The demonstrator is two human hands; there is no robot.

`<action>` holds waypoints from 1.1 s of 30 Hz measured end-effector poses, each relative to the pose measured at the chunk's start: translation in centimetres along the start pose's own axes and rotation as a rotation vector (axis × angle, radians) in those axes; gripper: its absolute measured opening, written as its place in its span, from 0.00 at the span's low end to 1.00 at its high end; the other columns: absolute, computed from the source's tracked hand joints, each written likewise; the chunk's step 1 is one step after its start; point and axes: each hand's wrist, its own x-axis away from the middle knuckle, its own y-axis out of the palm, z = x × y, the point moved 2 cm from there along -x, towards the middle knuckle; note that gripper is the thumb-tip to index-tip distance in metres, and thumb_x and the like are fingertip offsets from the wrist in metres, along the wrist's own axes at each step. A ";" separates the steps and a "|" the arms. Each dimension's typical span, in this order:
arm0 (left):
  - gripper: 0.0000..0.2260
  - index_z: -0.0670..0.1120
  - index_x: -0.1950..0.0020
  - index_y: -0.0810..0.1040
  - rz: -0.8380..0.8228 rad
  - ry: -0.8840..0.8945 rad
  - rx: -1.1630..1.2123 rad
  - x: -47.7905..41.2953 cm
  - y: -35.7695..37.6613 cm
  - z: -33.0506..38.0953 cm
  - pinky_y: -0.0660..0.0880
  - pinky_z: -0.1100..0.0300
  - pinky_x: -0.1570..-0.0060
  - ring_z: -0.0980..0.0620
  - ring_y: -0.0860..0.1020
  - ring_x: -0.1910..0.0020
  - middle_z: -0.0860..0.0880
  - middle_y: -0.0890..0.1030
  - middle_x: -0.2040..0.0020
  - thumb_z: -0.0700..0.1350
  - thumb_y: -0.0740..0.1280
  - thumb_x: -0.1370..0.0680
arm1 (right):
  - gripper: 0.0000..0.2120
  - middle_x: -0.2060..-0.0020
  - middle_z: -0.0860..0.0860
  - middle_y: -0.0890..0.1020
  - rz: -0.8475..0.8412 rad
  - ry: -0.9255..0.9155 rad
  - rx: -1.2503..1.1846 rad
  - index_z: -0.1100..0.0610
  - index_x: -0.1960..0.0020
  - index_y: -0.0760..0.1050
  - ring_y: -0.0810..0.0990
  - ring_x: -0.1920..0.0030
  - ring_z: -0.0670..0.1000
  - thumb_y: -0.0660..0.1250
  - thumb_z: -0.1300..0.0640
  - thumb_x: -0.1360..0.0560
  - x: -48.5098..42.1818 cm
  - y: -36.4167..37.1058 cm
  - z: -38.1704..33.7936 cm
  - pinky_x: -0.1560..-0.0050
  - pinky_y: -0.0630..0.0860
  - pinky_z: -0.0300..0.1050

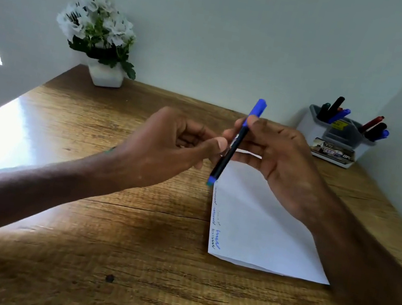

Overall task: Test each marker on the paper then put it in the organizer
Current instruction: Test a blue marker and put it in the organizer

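Note:
A blue marker [233,147] with a black barrel and blue cap is held tilted above the paper, cap end up. My right hand [281,163] grips its upper half. My left hand [168,146] pinches the barrel near the middle with thumb and fingers. The white paper [261,230] lies on the wooden desk below, with blue and dark scribbles along its left edge. The grey organizer [337,136] stands at the back right corner and holds several markers, black, blue and red.
A white pot of white flowers [99,37] stands at the back left against the wall. Walls close the desk [124,246] at the back and on the right. Bright glare lies on the desk's left side.

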 end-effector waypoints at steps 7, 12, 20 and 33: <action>0.03 0.51 0.51 0.85 0.125 0.034 -0.155 0.0 -0.3 -0.4 0.81 0.61 0.58 0.61 0.82 0.62 0.57 0.87 0.58 0.45 0.71 0.20 | 0.13 0.63 0.52 0.78 0.047 0.028 -0.054 0.63 0.40 0.80 0.75 0.67 0.48 0.60 0.57 0.15 -0.1 -1.0 -0.9 0.70 0.73 0.41; 0.11 0.52 0.41 0.80 0.198 0.094 -0.250 0.3 -0.4 -0.6 0.83 0.54 0.56 0.56 0.83 0.54 0.56 0.85 0.52 0.46 0.74 0.22 | 0.09 0.68 0.55 0.78 0.008 -0.148 0.456 0.61 0.46 0.84 0.67 0.71 0.48 0.66 0.60 0.17 0.4 -0.2 -0.6 0.72 0.64 0.37; 0.20 0.47 0.30 0.76 0.116 0.337 -0.485 0.7 0.4 -0.3 0.81 0.62 0.54 0.60 0.82 0.49 0.55 0.82 0.40 0.44 0.72 0.21 | 0.08 0.71 0.47 0.80 -0.072 -0.408 0.928 0.54 0.47 0.87 0.67 0.72 0.45 0.69 0.55 0.19 0.7 1.1 0.5 0.71 0.59 0.40; 0.12 0.42 0.34 0.75 -0.050 0.415 -0.889 0.4 0.1 -1.3 0.71 0.57 0.71 0.53 0.74 0.69 0.48 0.80 0.55 0.36 0.66 0.18 | 0.16 0.70 0.47 0.79 -0.071 -0.309 1.123 0.52 0.56 0.80 0.73 0.71 0.46 0.58 0.50 0.16 0.6 0.2 -0.2 0.67 0.68 0.47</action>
